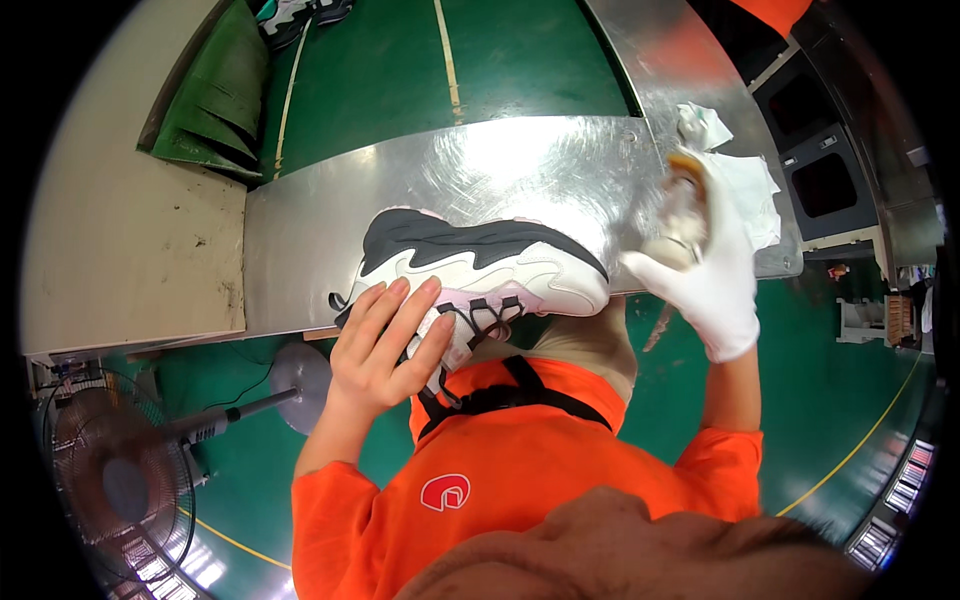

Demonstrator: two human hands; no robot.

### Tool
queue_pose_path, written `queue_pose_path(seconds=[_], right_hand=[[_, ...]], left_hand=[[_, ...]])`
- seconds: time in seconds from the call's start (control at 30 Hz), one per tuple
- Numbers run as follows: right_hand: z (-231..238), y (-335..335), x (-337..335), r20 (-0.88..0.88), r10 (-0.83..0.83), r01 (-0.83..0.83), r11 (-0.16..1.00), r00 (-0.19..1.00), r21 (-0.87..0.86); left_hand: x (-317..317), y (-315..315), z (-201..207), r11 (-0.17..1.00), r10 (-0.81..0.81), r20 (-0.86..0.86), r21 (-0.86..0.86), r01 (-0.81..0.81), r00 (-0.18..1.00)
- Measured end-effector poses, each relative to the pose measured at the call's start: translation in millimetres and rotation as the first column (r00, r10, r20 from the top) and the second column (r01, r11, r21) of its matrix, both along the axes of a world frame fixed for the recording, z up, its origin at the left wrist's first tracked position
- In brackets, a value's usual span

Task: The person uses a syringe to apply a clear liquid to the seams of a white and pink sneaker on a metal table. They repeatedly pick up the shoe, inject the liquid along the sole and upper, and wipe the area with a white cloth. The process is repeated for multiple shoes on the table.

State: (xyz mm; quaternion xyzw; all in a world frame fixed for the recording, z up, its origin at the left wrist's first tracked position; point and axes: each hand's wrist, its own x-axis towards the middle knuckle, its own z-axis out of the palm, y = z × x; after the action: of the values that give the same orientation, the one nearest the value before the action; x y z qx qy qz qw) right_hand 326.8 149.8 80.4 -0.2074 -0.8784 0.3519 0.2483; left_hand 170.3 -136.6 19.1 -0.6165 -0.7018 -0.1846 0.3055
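Note:
A white sneaker (450, 275) with a dark grey sole edge, pink patches and black laces lies on its side at the metal bench's near edge, its toe to the right. My bare left hand (385, 345) is on its upper near the laces and heel, fingers curved over it, steadying it. To the right of the toe, my right hand (715, 275) wears a white glove. Its thumb and fingers curve round a pale, rounded thing (675, 248) blurred by motion, with brownish yellow near the fingertips. What that thing is cannot be made out.
The metal bench (310, 220) spans the front, with a beige panel (140, 250) at left. White cloths (755, 195) lie at its right end. More shoes (290, 20) show at far left beside a green flap (215, 105). A standing fan (120, 480) is at lower left.

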Motion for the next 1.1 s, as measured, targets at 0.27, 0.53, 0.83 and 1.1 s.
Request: queue_pose_path(seconds=[0.27, 0.53, 0.83, 1.1], right_hand=[[-42.9, 21.0, 87.4, 0.069, -0.252, 0.241, 0.76, 0.965, -0.604], [-40.0, -2.0, 122.3, -0.07, -0.177, 0.069, 0.671, 0.982, -0.738], [-57.0, -11.3, 97.5, -0.668, -0.049, -0.653, 0.172, 0.743, -0.738], [-72.3, -13.7, 84.8, -0.712, -0.021, -0.711, 0.049, 0.702, -0.702]], left_hand=[[8.0, 4.6, 1.6, 1.0, 0.016, 0.045, 0.016, -0.017, 0.999], [10.6, 9.3, 6.7, 0.999, 0.034, 0.099, -0.021, -0.032, 0.994], [10.9, 9.9, 8.3, 0.998, 0.052, 0.086, -0.033, -0.05, 0.995], [10.2, 10.1, 9.1, 0.998, 0.05, 0.097, -0.041, -0.047, 0.994]])
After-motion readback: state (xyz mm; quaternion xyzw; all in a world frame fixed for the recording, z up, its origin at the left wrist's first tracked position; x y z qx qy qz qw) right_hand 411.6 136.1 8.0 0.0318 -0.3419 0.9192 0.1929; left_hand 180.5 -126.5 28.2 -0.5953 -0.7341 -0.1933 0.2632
